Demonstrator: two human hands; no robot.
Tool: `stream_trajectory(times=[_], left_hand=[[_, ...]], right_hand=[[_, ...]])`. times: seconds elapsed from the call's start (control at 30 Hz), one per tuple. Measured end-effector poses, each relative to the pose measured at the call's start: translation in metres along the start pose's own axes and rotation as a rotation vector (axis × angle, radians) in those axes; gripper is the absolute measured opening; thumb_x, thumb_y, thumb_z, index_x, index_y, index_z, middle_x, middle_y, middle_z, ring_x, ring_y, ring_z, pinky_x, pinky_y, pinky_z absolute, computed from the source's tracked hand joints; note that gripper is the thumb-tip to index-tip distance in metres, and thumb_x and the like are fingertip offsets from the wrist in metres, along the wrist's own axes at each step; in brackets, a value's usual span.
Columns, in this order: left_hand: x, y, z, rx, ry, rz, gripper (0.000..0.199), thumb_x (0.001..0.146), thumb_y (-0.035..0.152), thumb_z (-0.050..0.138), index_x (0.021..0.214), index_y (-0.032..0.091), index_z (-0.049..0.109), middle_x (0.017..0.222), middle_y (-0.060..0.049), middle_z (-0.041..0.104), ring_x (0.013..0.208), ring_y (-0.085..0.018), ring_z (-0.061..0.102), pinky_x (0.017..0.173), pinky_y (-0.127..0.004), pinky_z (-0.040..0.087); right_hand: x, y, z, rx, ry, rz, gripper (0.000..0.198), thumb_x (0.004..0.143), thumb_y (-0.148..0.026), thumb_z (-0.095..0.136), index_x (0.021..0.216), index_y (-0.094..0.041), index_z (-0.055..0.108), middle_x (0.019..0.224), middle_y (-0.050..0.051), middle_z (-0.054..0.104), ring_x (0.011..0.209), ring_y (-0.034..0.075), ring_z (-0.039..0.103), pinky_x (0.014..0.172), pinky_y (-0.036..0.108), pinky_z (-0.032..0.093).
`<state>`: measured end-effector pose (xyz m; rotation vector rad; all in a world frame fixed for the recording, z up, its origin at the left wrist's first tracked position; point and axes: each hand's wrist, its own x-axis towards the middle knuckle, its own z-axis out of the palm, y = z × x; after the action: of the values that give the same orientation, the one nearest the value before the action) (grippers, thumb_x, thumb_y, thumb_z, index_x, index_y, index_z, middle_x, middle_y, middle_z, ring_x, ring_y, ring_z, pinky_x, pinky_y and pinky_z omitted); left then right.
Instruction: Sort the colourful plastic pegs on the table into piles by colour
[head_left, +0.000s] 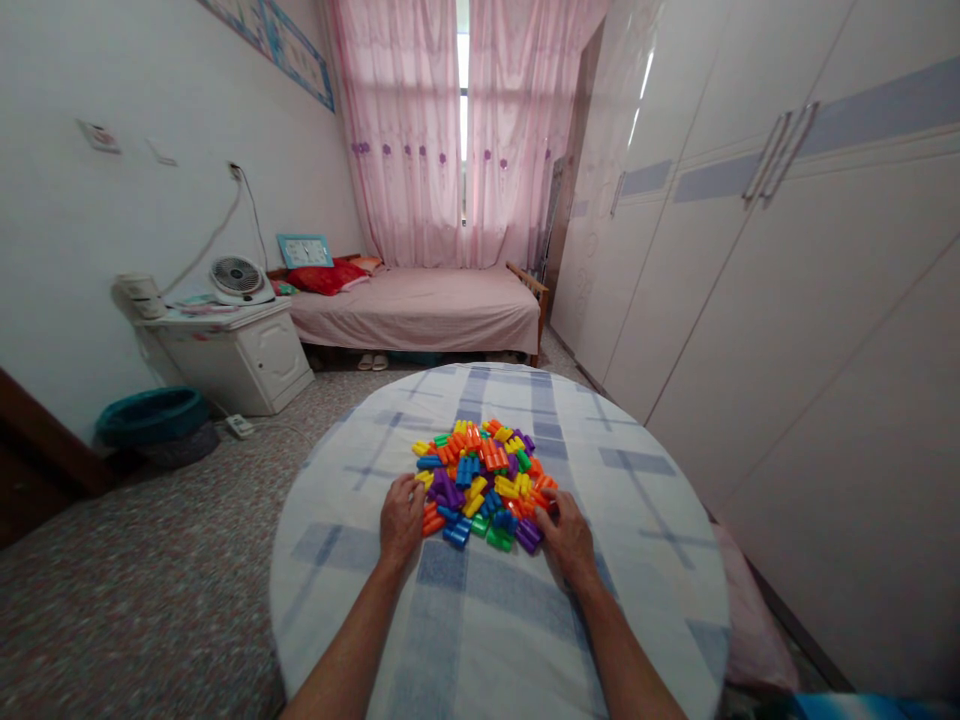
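A heap of small glossy plastic building pieces (480, 480) in orange, yellow, blue, purple and green lies on the round table. Each piece looks like short tubes joined side by side. My left hand (403, 517) rests against the heap's left edge, its fingers bent loosely near a yellow piece (424, 480) and an orange one (433, 520). On the opposite side, my right hand (568, 532) has thumb and fingers apart, touching the edge by an orange piece (541, 497) and a purple piece (529, 536). Neither hand visibly grips a piece.
A blue-and-white checked cloth (480, 640) covers the table. Beyond stand a bed (427, 310) and a white cabinet (262, 345) carrying a fan (238, 277). A lined bin (154, 420) is on the left floor; tall wardrobes (787, 330) line the right.
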<state>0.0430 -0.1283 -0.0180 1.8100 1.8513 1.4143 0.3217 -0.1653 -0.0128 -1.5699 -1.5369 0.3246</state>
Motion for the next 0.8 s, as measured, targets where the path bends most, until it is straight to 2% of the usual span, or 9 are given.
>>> stream_trajectory(times=[0.8], left_hand=[[-0.0005,0.0032,-0.0008,0.016,0.005,-0.011,0.031,0.084,0.034,0.038,0.088,0.017,0.064,0.105,-0.010,0.061,0.101,-0.022,0.057,0.093,-0.038,0.044]], right_hand=[[0.0002,0.0026,0.0007,-0.012,-0.020,-0.001,0.030,0.077,-0.034,0.047,0.100,-0.018,0.057,0.097,0.005,0.061,0.083,0.017,0.059,0.078,0.031,0.046]])
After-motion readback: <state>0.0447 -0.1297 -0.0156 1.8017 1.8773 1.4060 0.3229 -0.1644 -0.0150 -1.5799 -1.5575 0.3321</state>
